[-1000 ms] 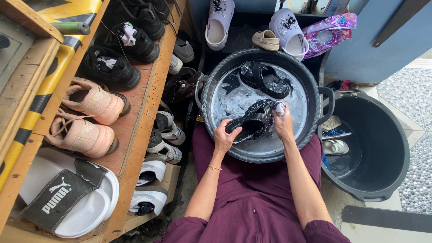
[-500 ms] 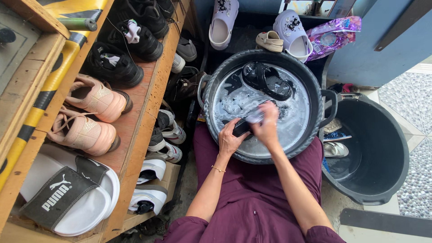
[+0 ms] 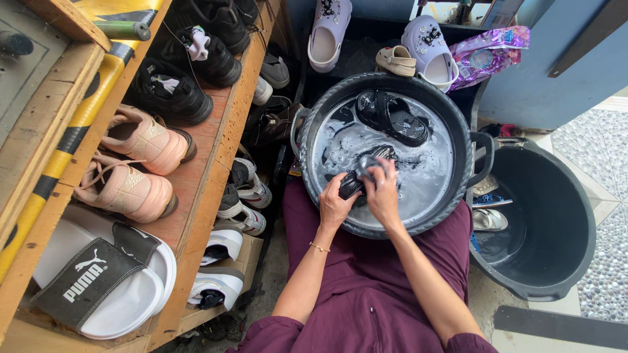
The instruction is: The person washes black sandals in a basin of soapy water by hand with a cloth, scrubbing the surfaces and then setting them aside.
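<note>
I'm mid-scrub: my left hand (image 3: 337,204) grips the black sandal (image 3: 358,176) at the basin's (image 3: 458,196) near edge, my right hand (image 3: 383,193) closed over it. Next, I judge, a steady grip while turning it.

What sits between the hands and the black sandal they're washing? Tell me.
Nothing visible. The left hand grips one end of the black sandal directly, and the right hand presses on top of it, over the soapy basin.

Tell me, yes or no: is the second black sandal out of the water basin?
No, the second black sandal lies in the soapy water inside the basin.
</note>
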